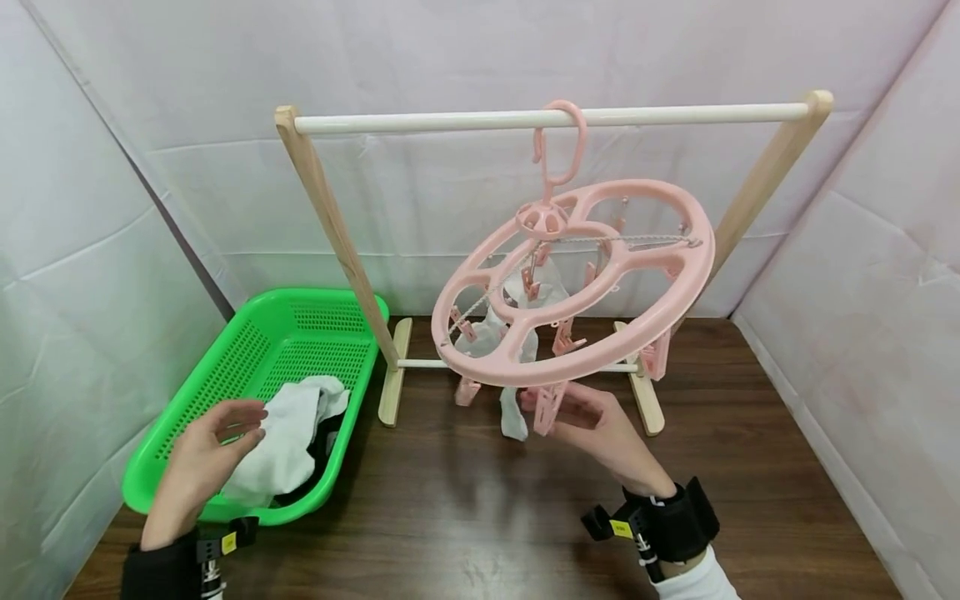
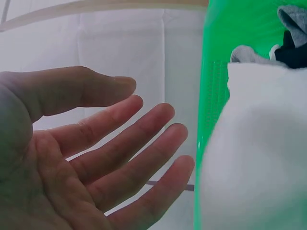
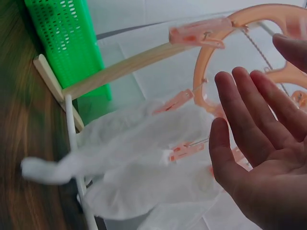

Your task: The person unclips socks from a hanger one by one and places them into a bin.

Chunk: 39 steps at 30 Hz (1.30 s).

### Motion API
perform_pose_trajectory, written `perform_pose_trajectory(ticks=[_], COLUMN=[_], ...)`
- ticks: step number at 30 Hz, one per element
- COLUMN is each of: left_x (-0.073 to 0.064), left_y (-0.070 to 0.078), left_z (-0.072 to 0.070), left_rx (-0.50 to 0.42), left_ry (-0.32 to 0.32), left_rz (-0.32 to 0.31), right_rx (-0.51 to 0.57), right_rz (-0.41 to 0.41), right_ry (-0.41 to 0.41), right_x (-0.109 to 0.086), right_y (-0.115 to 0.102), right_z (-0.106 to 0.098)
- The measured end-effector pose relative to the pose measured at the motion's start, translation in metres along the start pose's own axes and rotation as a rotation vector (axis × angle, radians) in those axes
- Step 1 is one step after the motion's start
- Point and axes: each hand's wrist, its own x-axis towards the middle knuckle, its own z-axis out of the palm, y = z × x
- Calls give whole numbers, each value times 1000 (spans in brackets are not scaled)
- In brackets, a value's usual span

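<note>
My left hand hovers at the near left of a green basket, fingers loosely bent and nothing between them. White cloth lies in the basket beside that hand, with dark and grey pieces partly covered by it. My right hand is below the front rim of a pink round clip hanger. Its fingers extend loosely and hold nothing in the right wrist view. In the head view, a pink clip overlaps the fingertips. White socks hang from other clips, partly hidden behind the ring.
The hanger hooks over the white rod of a wooden-legged rack and tilts, its right side higher. A low crossbar joins the rack's feet on the dark wooden table. White fabric walls enclose the back and sides.
</note>
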Motion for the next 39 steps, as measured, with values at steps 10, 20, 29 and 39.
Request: perform_pose_trajectory(ticks=[10, 20, 29, 39], left_x=[-19, -27, -27, -30], left_y=[94, 148, 168, 179], left_z=[3, 7, 18, 32], left_rx=[-86, -41, -71, -25], left_ry=[-32, -60, -95, -113], left_rz=[74, 95, 140, 240], right_rx=[-117, -207, -327, -430], right_rz=[49, 94, 70, 78], right_ry=[-66, 1, 57, 140], right_x=[-17, -29, -37, -41], right_y=[-17, -26, -35, -46], right_z=[-10, -36, -62, -91])
